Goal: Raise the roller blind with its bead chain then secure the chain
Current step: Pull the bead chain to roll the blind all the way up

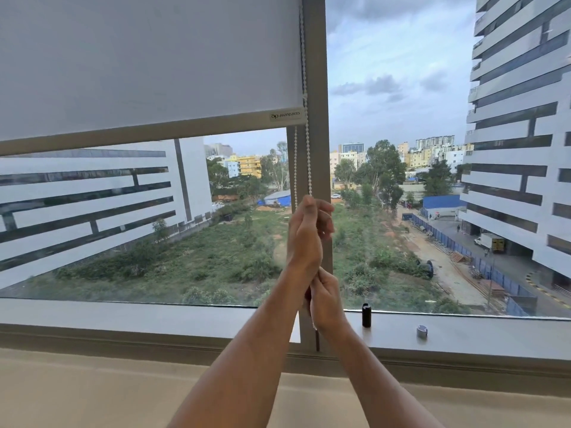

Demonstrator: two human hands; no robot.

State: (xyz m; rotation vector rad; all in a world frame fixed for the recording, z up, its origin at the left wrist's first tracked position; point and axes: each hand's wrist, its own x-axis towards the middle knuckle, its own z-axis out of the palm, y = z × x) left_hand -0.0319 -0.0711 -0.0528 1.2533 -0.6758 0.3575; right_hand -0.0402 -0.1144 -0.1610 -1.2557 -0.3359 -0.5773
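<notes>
A white roller blind (148, 63) covers the upper part of the left window pane; its bottom bar (145, 135) hangs a little above mid-height. A white bead chain (308, 156) runs down along the blind's right edge, in front of the grey window post (316, 72). My left hand (306, 233) is closed around the chain at the height of the lower pane. Just beneath it, my right hand (326, 299) grips the chain too, close to the sill. The chain's lower end is hidden behind my hands and forearms.
A grey window sill (123, 316) runs across the view. On it, right of my hands, stand a small black cylinder (366, 315) and a small grey round piece (421, 331). Buildings and a green lot lie beyond the glass.
</notes>
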